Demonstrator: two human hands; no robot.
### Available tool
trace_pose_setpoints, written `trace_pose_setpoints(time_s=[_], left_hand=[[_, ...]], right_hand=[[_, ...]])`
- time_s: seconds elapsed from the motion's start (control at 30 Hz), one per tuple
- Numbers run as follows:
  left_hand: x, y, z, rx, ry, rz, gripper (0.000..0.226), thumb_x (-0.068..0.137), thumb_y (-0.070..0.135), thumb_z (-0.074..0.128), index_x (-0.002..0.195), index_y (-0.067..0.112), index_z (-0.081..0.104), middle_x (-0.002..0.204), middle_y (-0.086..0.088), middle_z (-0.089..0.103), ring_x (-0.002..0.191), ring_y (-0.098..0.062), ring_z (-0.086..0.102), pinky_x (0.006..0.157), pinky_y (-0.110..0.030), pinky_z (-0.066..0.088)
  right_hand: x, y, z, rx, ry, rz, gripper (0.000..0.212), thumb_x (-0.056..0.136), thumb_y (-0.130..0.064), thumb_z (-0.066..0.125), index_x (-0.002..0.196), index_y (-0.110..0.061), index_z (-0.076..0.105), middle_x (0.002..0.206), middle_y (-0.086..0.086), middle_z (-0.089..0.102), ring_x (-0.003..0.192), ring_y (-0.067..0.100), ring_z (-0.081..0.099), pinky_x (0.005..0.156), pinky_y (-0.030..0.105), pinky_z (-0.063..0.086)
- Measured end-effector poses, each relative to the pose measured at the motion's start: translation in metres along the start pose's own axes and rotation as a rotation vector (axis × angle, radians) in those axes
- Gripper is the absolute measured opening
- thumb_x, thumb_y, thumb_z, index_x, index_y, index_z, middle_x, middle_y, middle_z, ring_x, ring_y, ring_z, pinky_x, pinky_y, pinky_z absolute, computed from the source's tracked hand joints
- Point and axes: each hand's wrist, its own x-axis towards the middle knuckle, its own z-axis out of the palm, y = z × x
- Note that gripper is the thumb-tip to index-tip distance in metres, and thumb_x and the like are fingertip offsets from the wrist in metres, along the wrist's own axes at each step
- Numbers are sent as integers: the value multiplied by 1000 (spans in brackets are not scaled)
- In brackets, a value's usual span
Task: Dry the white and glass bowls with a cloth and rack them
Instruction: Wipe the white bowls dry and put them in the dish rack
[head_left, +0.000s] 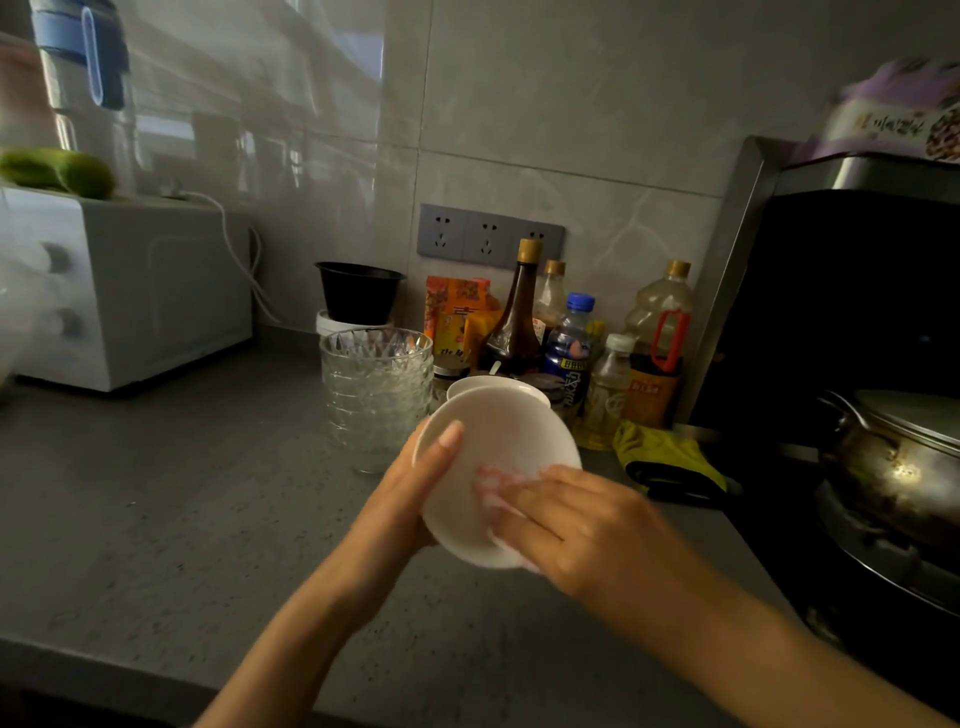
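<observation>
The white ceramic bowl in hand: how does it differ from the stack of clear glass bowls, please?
The white ceramic bowl is opaque, the stack of clear faceted glass bowls transparent. The white bowl is tilted, gripped by the left hand, pale cloth pressed in by the right hand; the glass stack stands upright on the grey countertop. Both are round.

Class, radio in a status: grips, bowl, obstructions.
Left grip holds white bowl tilted. Right grip presses cloth inside. Glass bowls stacked behind, untouched.
</observation>
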Motion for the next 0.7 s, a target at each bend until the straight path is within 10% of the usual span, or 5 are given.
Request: trace_pose_setpoints(time_s=[0.2, 0.47, 0.7], left_hand=[[0, -29, 22, -95, 210, 22, 55, 74, 56, 65, 120, 28, 58, 110, -5, 70, 106, -20, 66, 80, -32, 56], [2, 16, -28, 147, -148, -212, 44, 77, 61, 42, 116, 45, 55, 105, 9, 71, 97, -17, 69, 70, -25, 57], [-3, -24, 13, -166, 190, -23, 56, 72, 45, 65, 124, 24, 56, 105, -7, 72, 98, -23, 69, 73, -34, 57]], right_hand=[[14, -32, 19, 247, -35, 266, 19, 85, -23, 53, 86, -16, 71, 76, 1, 69, 60, 17, 64, 52, 29, 53], [0, 16, -18, 10, -97, -209, 37, 90, -19, 40, 103, -19, 75, 116, -1, 69, 106, 11, 66, 92, 28, 49], [18, -32, 6, 161, 37, 208, 27, 90, -22, 46, 90, -17, 73, 84, 1, 71, 60, 16, 64, 51, 27, 50]])
